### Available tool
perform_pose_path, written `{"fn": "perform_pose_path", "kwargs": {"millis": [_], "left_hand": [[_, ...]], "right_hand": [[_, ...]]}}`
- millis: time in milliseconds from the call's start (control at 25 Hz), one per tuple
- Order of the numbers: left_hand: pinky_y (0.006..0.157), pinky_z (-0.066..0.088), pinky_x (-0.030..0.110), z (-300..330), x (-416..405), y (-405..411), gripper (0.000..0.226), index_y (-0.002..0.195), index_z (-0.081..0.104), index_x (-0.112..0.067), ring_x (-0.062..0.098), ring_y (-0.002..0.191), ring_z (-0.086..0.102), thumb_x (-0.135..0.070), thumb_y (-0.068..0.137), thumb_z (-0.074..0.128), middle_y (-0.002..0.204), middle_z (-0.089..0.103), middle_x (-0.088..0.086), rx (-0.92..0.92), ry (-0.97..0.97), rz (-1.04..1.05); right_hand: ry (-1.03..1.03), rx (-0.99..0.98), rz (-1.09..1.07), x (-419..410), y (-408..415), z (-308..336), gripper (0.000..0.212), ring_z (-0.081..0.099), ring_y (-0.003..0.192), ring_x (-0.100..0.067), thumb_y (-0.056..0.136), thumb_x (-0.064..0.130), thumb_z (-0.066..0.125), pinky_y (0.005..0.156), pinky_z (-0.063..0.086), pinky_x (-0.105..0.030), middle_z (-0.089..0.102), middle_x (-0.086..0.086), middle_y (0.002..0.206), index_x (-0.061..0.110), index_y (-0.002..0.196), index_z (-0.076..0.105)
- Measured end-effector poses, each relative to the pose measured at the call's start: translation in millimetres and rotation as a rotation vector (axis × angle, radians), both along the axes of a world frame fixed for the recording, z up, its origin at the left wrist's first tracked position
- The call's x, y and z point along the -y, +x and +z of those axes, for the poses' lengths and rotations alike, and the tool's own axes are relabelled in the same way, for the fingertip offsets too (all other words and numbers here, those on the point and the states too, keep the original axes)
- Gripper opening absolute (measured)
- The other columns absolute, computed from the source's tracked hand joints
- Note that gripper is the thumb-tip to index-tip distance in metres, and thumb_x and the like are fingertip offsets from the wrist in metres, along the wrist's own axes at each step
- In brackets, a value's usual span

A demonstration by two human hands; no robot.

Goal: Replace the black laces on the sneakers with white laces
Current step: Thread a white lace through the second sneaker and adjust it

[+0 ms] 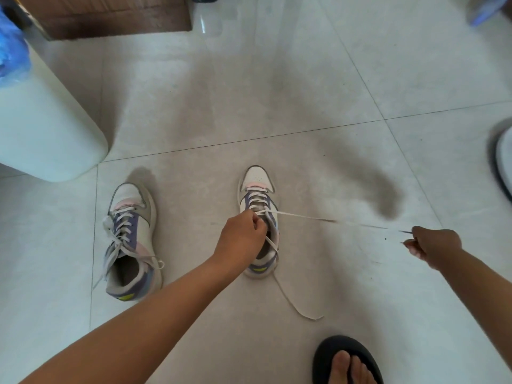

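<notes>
Two sneakers on the floor (304, 79); right sneaker (259, 217) half-laced. Left hand (242, 234) pinches the white lace (302, 216) at the eyelets, right hand (432, 243) pulls its end taut. Lace looks light, limp; best gripped near the tip.

The floor (277, 92) was pale grey tile with thin dark grout lines and a darker smudge. Both sneakers were white with purple-blue side panels, a pink band behind the toe cap, grey trim and a yellow-green mark at the heel. The left sneaker (133, 239) carried white laces (122, 225); the right sneaker (259, 195) was threaded with a white lace (304, 216). A pale mint bin (41, 126) stood beside a blue bag (11, 51) and a brown cardboard box (110, 15). A black sandal (329, 353) showed at the bottom.
</notes>
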State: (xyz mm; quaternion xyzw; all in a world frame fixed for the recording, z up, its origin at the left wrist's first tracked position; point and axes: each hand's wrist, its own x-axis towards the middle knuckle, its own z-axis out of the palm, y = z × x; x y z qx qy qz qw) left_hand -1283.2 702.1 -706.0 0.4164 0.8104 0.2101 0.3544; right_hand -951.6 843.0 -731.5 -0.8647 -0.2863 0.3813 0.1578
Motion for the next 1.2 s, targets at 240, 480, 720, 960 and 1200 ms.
{"fn": "perform_pose_path", "kwargs": {"millis": [240, 480, 720, 960, 1200], "left_hand": [[0.064, 0.036, 0.029, -9.8, -6.4, 9.8, 0.026, 0.080, 0.054, -0.007, 0.024, 0.075, 0.050, -0.024, 0.095, 0.041, 0.092, 0.063, 0.014, -0.108, -0.111, -0.063], [0.065, 0.035, 0.027, -11.3, -6.4, 12.8, 0.028, 0.085, 0.063, -0.007, 0.021, 0.073, 0.051, -0.024, 0.095, 0.043, 0.087, 0.065, 0.010, -0.083, -0.022, -0.028], [0.065, 0.036, 0.028, -16.8, -11.9, 18.4, 0.034, 0.082, 0.061, -0.008, 0.024, 0.074, 0.052, -0.034, 0.096, 0.043, 0.086, 0.063, 0.011, -0.077, -0.055, -0.026], [0.063, 0.037, 0.029, -22.2, -11.5, 18.5, 0.038, 0.086, 0.063, -0.006, 0.027, 0.077, 0.057, -0.038, 0.095, 0.043, 0.083, 0.063, 0.010, -0.065, -0.044, -0.001], [0.062, 0.035, 0.027, -22.2, -11.5, 19.8, 0.036, 0.085, 0.063, -0.007, 0.024, 0.073, 0.055, -0.038, 0.094, 0.046, 0.084, 0.065, 0.010, -0.065, -0.035, 0.019]], "right_hand": [[0.022, -0.057, -0.029, 1.3, -8.2, -4.8, 0.019, 0.052, 0.029, -0.007, 0.082, 0.001, 0.054, 0.031, 0.041, -0.015, 0.060, -0.012, 0.057, -0.006, 0.065, 0.055], [-0.138, -0.338, -0.162, 19.1, -21.6, -15.5, 0.023, 0.054, 0.049, -0.021, 0.091, -0.012, 0.044, 0.029, 0.042, -0.017, 0.047, -0.016, 0.069, -0.002, 0.071, 0.046], [-0.003, -0.145, -0.109, 9.8, -5.9, -5.8, 0.013, 0.066, 0.074, -0.018, 0.092, -0.002, 0.049, 0.065, 0.057, -0.023, 0.068, -0.008, 0.088, -0.003, 0.100, 0.060], [0.307, 0.303, 0.655, 23.1, -64.0, 2.9, 0.033, 0.052, 0.113, -0.040, 0.083, -0.006, 0.055, 0.098, 0.038, -0.037, 0.054, -0.022, 0.124, 0.000, 0.114, 0.062], [0.300, 0.285, 1.543, 40.8, -201.8, -16.7, 0.048, 0.042, 0.125, -0.026, 0.092, 0.021, 0.050, 0.099, 0.033, -0.035, 0.053, -0.008, 0.134, 0.013, 0.139, 0.041]]}}
